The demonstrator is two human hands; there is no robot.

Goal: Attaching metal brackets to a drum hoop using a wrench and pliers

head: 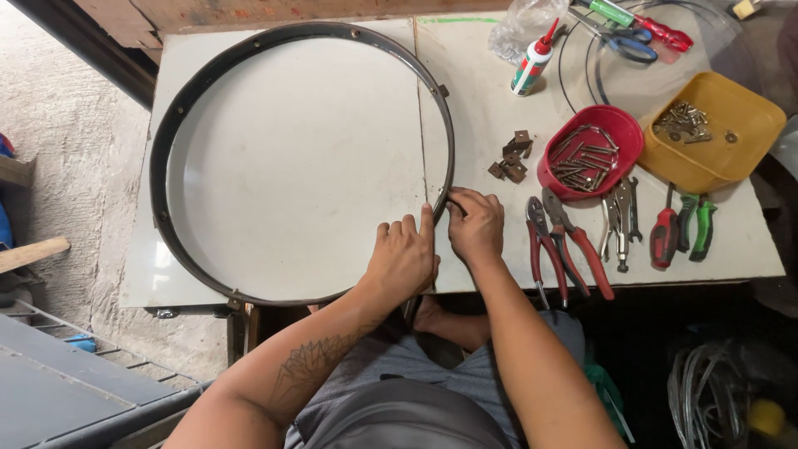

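At the near edge of the white tabletop [332, 166], the person's two hands meet on a big dark metal hoop [179, 108]. The left hand [402, 258] lies on the hoop's rim at about 5 o'clock, fingers curled over it and pressing down. The right hand [475, 224] is just beside it, touching it, with fingers pinched shut on the rim; if there is a small thing in the pinch, it is hidden. The hoop lies flat and fills most of the left half of the tabletop.

At 3 o'clock from the hands lie red pliers [568, 245], then silver locking pliers [622, 218], then a red screwdriver [665, 234] and green-handled tools [697, 226]. A bit farther, at 1 o'clock, sits a small heap of brown metal brackets [512, 156]. Past those is a red bowl [628, 133] full of nails, and beside it a yellow tray [748, 108] with screws. At the far edge, at 12 o'clock, stand a white glue bottle [530, 65], blue-handled scissors [625, 40] and a clear plastic bag [519, 25].
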